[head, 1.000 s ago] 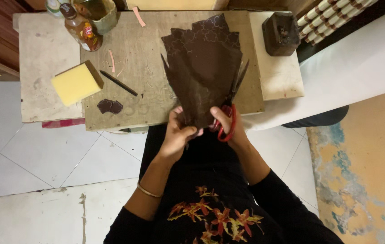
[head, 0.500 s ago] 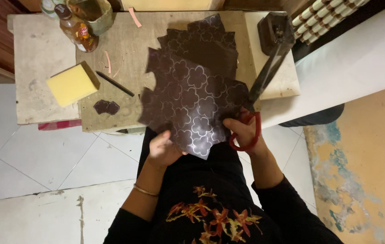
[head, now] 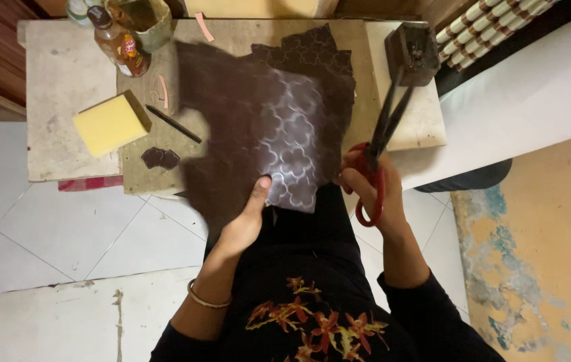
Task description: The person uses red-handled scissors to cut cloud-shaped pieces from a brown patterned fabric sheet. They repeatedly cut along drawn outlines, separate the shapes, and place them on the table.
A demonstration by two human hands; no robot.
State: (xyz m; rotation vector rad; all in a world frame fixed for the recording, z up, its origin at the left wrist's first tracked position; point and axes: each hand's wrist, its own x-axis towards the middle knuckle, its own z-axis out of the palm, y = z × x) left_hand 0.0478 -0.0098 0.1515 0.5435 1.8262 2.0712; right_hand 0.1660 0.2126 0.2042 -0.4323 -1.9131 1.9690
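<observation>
Centrally, a dark brown patterned leather sheet [head: 265, 127] is being held over the worktable [head: 57, 94] by the left hand [head: 248, 218], pinched at its lower edge. It looks limp and light (best gripped near an edge). Red-handled scissors [head: 376, 161] are being grasped by the right hand [head: 369, 194], right of centre.

Looks like a home craft workshop: low worn worktable [head: 64, 87] (stained top) with sponge block [head: 111, 123], bottles [head: 121, 50], tiled floor [head: 64, 234].
</observation>
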